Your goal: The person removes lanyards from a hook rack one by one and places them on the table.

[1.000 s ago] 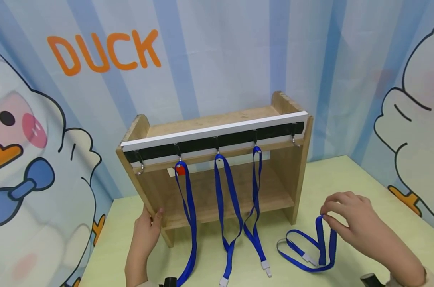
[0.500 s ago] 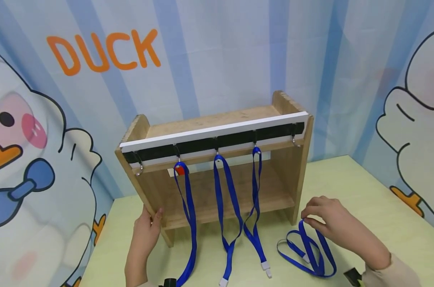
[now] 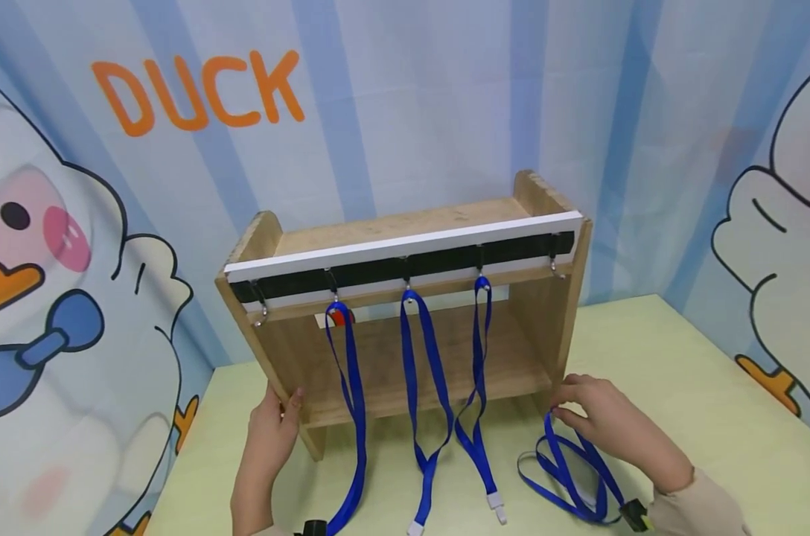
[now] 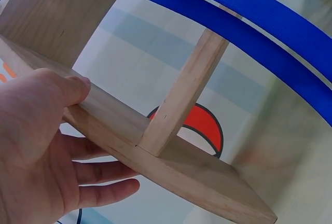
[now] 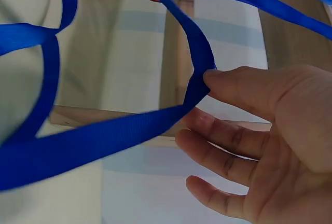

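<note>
My left hand (image 3: 271, 432) grips the left side panel of a wooden shelf (image 3: 432, 342), thumb on the inner face, fingers behind, as the left wrist view (image 4: 46, 136) also shows. Beside the shelf's right leg, my right hand (image 3: 599, 417) pinches the top of a blue lanyard (image 3: 566, 476) between thumb and forefinger; the rest of its loops trail onto the table. In the right wrist view the pinched lanyard (image 5: 199, 81) folds at the fingertips. From three hooks on the shelf's front hang a left lanyard (image 3: 356, 417), a middle lanyard (image 3: 410, 372) and a right lanyard (image 3: 477, 387).
A black strip (image 3: 445, 258) on a white board carries the hooks. The far-left hook (image 3: 260, 313) and the far-right hook (image 3: 555, 266) hold nothing. A curtain (image 3: 418, 104) with duck prints stands behind the pale yellow table (image 3: 646, 350).
My right hand has moved left toward the shelf's right leg, drawing the pinched end of the lanyard with it. The left hand stays on the side panel.
</note>
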{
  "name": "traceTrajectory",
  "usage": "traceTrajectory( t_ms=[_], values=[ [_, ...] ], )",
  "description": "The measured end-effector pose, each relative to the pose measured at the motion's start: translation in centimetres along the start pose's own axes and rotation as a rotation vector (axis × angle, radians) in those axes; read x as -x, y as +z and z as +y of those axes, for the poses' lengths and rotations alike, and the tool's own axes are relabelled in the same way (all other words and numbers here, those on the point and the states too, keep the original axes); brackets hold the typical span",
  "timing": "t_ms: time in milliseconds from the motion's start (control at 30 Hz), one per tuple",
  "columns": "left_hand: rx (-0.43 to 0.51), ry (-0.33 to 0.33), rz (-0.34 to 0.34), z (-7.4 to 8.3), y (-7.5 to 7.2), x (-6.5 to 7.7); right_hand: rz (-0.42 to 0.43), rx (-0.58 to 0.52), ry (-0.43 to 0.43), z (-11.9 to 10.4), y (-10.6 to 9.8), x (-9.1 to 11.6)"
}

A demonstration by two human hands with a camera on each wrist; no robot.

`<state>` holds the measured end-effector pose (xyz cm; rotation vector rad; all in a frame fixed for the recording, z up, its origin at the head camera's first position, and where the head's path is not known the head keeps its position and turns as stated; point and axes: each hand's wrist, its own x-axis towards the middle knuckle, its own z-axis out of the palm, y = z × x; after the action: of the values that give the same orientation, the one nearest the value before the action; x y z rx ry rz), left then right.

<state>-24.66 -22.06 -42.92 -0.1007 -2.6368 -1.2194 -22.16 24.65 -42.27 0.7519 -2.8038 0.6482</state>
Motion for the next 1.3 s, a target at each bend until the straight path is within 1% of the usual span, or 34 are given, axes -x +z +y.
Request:
traceTrajectory(
  t_ms=[300,533,767,867,967,1100,1200,1300],
  values=[
    [0.002,-0.003,0.002,0.1,0.0,0.0,-0.026,-0.079,0.036,0.8,2.1,-0.6],
    [-0.011,0.003,-0.002,0.1,0.0,-0.1,-0.059,-0.072,0.055,0.9,3.8,-0.8],
    [-0.015,-0.014,-0.002,0.0,-0.1,-0.2,-0.103,-0.078,0.112,1.0,5.2,-1.2],
    [-0.013,-0.016,-0.001,0.1,-0.1,-0.1,-0.111,-0.064,0.145,1.0,5.6,-1.3],
    [-0.013,-0.012,0.003,0.2,0.0,-0.1,-0.11,-0.042,0.169,0.9,5.7,-1.4],
    [-0.01,-0.013,0.002,0.3,0.0,-0.1,-0.105,-0.011,0.168,0.5,5.4,-1.4],
    [-0.006,-0.021,-0.008,0.3,0.0,-0.1,-0.106,-0.007,0.157,-0.1,4.7,-1.4],
    [-0.006,-0.025,-0.013,0.2,0.0,0.0,-0.093,-0.03,0.141,-0.7,3.7,-1.4]
  ],
)
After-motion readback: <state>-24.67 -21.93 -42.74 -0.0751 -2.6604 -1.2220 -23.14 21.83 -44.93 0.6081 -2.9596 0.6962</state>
